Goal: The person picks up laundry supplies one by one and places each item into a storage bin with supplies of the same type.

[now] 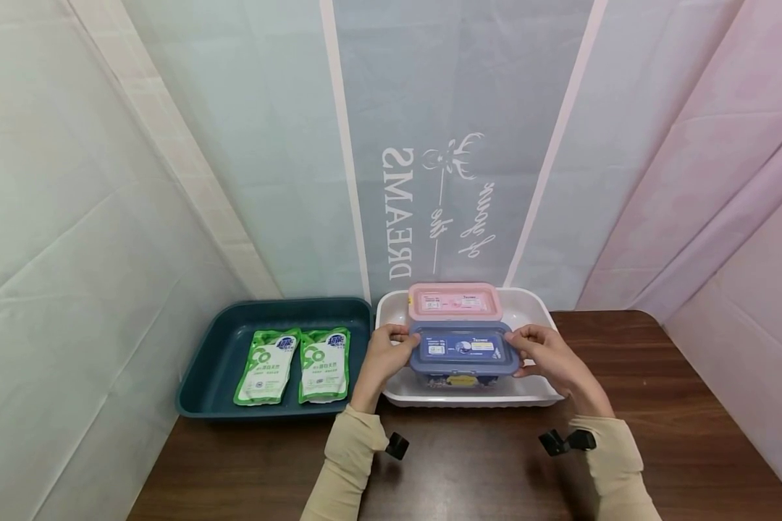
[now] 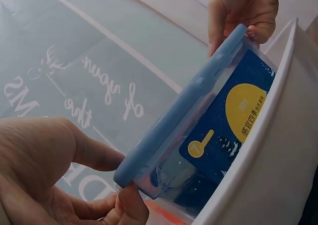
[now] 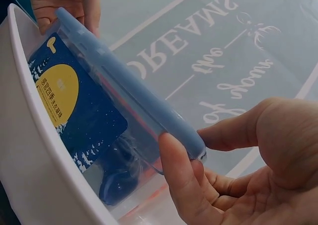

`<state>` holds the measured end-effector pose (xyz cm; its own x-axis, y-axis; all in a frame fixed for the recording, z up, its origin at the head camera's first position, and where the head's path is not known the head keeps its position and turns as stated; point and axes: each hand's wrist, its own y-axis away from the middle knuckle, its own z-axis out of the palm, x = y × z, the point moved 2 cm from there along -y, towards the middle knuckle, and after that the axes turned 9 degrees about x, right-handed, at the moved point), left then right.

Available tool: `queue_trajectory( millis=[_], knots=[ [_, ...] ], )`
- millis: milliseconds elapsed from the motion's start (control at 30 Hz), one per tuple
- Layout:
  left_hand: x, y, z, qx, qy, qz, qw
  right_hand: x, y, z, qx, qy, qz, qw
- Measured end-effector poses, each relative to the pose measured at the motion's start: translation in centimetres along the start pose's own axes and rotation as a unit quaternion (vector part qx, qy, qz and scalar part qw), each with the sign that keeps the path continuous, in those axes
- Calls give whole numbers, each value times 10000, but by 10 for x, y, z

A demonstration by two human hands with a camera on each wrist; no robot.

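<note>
A clear plastic box with a blue lid [image 1: 463, 349] is held at both ends over the front part of a white tray [image 1: 391, 394]. My left hand [image 1: 387, 356] pinches the lid's left end between thumb and fingers. At the opposite end, my right hand [image 1: 547, 354] grips the lid's rim the same way. The wrist views show a dark blue label [image 2: 233, 120] with a yellow circle on the box's front. Behind it in the tray sits a similar box with a pink lid [image 1: 454, 301], partly hidden by the blue one.
Left of the white tray stands a dark green tray [image 1: 198, 383]. Two green-and-white pouches [image 1: 267, 367] lie side by side in it. Both trays rest on a brown wooden table [image 1: 469, 463], with a printed curtain [image 1: 300, 145] close behind them.
</note>
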<state>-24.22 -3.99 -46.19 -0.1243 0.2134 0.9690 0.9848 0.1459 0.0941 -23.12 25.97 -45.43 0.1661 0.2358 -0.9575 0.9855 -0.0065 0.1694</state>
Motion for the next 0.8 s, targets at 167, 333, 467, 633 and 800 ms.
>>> queue_trajectory(
  millis=[167, 333, 467, 633, 800],
  knots=[
    [-2, -1, 1, 43, -155, 62, 9999, 3, -1, 0, -40, -51, 8, 10000],
    [-4, -1, 1, -10, -104, -3, 9999, 6, -2, 0, -41, -27, 41, 10000],
    [-4, -1, 2, 8, -105, -7, 9999, 7, -3, 0, -24, 29, 78, 10000],
    [-4, -2, 3, 40, -154, 13, 9999, 8, -5, 0, -29, 62, 72, 10000],
    [-5, -2, 2, 0, -136, -6, 9999, 10, -6, 0, -16, 77, 53, 10000]
  ],
)
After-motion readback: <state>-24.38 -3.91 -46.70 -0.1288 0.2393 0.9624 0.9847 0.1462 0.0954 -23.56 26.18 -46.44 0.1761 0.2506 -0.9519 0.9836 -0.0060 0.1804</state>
